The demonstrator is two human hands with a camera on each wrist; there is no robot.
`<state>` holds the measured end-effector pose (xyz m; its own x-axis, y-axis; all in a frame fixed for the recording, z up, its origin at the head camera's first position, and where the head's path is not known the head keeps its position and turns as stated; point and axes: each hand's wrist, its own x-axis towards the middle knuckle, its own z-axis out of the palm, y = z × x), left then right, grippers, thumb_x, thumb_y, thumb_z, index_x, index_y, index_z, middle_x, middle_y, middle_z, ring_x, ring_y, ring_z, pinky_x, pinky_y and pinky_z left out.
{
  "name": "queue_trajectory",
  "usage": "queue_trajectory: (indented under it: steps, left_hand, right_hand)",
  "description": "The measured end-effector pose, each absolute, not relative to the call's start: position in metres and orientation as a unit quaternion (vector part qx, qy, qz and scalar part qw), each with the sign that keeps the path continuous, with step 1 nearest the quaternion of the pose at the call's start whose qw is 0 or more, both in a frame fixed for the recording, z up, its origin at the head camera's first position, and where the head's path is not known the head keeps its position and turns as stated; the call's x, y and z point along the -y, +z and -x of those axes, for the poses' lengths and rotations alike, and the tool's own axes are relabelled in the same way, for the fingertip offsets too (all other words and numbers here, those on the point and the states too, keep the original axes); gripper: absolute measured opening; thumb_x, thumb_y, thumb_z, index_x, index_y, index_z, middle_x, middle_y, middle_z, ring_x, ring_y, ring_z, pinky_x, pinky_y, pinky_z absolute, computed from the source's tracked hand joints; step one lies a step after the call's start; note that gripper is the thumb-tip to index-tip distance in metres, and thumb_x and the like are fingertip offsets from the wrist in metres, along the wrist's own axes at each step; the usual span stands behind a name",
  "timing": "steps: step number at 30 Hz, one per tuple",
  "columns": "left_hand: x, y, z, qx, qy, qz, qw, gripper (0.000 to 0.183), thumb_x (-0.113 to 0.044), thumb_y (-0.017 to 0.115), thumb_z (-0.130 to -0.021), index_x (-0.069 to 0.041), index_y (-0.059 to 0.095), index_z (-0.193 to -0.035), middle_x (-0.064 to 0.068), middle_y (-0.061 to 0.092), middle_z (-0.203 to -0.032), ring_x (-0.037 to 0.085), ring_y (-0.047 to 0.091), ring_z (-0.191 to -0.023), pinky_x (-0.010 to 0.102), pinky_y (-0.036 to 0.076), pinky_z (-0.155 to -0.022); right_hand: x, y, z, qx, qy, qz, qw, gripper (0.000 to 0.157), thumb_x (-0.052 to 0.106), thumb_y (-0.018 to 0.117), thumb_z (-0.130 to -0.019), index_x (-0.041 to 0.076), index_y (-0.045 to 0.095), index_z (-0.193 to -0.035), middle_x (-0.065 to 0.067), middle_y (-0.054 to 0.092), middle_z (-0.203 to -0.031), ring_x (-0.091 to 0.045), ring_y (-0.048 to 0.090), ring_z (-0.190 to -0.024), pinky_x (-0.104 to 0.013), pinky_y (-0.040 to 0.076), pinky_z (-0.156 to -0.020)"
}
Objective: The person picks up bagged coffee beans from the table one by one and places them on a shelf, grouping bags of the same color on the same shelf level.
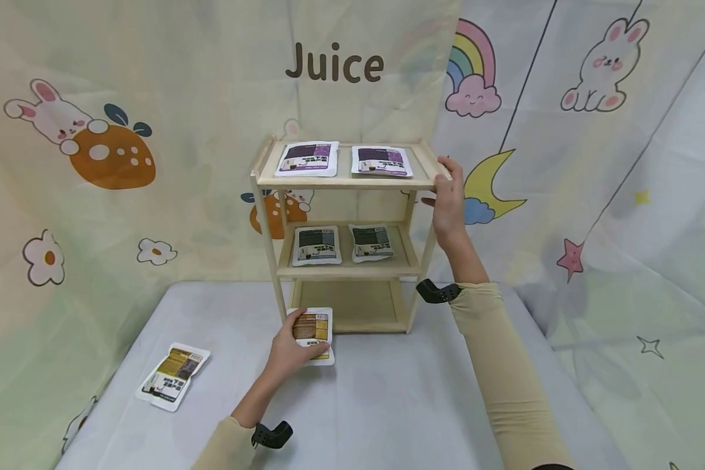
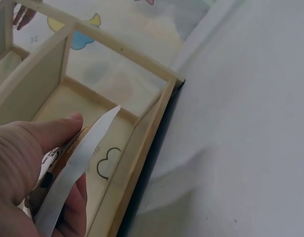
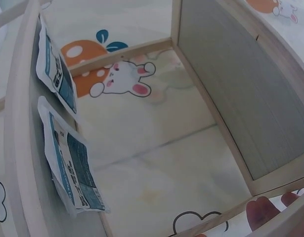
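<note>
In the head view my left hand pinches a white pouch with a yellow-brown label by its sides, in front of the bottom shelf's left part. The left wrist view shows the pouch edge-on between thumb and fingers. My right hand grips the upper right corner of the wooden three-tier shelf. Two purple-labelled pouches, one left and one right, lie on the top tier. Two teal-labelled pouches, one left and one right, lie on the middle tier.
Another yellow-labelled pouch lies on the white-covered table to the left. A printed cloth backdrop with the word "Juice" hangs behind the shelf and along the sides.
</note>
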<state>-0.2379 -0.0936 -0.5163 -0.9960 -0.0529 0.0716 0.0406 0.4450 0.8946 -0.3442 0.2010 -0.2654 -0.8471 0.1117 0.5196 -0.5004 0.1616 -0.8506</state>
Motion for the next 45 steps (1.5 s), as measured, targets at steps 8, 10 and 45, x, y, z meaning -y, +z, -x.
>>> queue_trajectory:
  steps: [8,10,45]
  left_hand:
    - [0.075,-0.512,0.264,0.839,-0.543,0.018,0.037,0.098,-0.03,0.091,-0.066,-0.011,0.038,-0.146,0.018,0.045,-0.139,0.036,0.046,-0.122,0.054,0.039,-0.097]
    - [0.072,-0.511,0.272,0.835,-0.548,0.024,0.038,0.097,-0.029,0.091,-0.067,-0.011,0.038,-0.146,0.017,0.044,-0.139,0.035,0.045,-0.122,0.054,0.038,-0.098]
    - [0.073,-0.536,0.357,0.837,-0.547,-0.016,-0.011,0.095,-0.028,0.087,-0.072,-0.016,0.031,-0.149,0.017,0.044,-0.138,0.034,0.045,-0.121,0.049,0.039,-0.1]
  right_hand:
    - [-0.202,-0.266,0.344,0.719,0.636,-0.133,0.245,0.049,0.033,0.031,-0.1,0.014,0.03,-0.145,-0.007,0.038,-0.142,-0.025,0.05,-0.113,-0.038,0.043,-0.086]
    - [-0.202,-0.265,0.344,0.719,0.636,-0.134,0.246,0.05,0.033,0.031,-0.1,0.013,0.03,-0.146,-0.008,0.038,-0.141,-0.026,0.05,-0.113,-0.038,0.043,-0.086]
    - [-0.201,-0.265,0.346,0.713,0.642,-0.142,0.246,0.05,0.031,0.03,-0.1,0.013,0.03,-0.146,-0.008,0.039,-0.141,-0.026,0.051,-0.113,-0.039,0.044,-0.086]
